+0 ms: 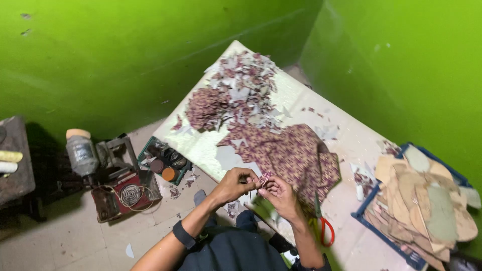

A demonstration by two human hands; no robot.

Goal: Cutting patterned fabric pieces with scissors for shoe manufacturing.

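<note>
Head view: I'm pinching a small patterned scrap (265, 178) between left hand (235, 183) and right hand (279, 194), both closed on it, keeping it raised near the table (346, 145) edge for close fingerwork.

A blue crate (362, 215) of tan cut-outs sits at the table's (351, 145) right end. Red-handled scissors (324, 226) lie near the table's front edge. On the floor by the green wall (100, 60) stand a jar (81, 153), a red coil stove (128, 194) and a tray (165, 161) of tins.
</note>
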